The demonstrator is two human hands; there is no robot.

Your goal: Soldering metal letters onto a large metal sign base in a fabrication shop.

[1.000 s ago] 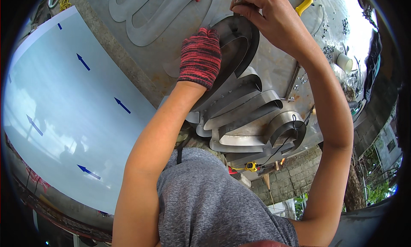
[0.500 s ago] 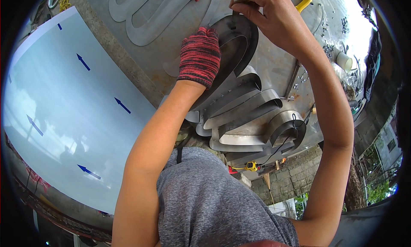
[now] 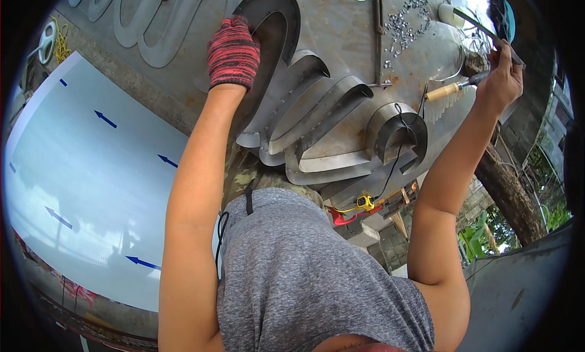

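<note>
My left hand (image 3: 233,56), in a red-and-black knit glove, grips a dark, U-curved metal piece (image 3: 285,26), fingers wrapped at its upper left. Beside it are several bent sheet-metal loops with upright walls (image 3: 329,135). My right hand (image 3: 499,84), bare and raised at the right, pinches a long, narrow metal bar (image 3: 478,26), apart from the curved piece. Near that hand lies a tool with a wooden handle (image 3: 442,91).
A large pale sheet with blue arrows (image 3: 85,181) is at left. The metal worktop (image 3: 341,23) carries flat cut loops (image 3: 155,59), scattered small metal bits (image 3: 402,29), a rod (image 3: 379,35) and a white cup (image 3: 448,15). A yellow tape measure (image 3: 365,201) is below.
My right hand has moved away from the curved piece to the far right, with the bar raised. My left hand keeps its grip. The view has shifted.
</note>
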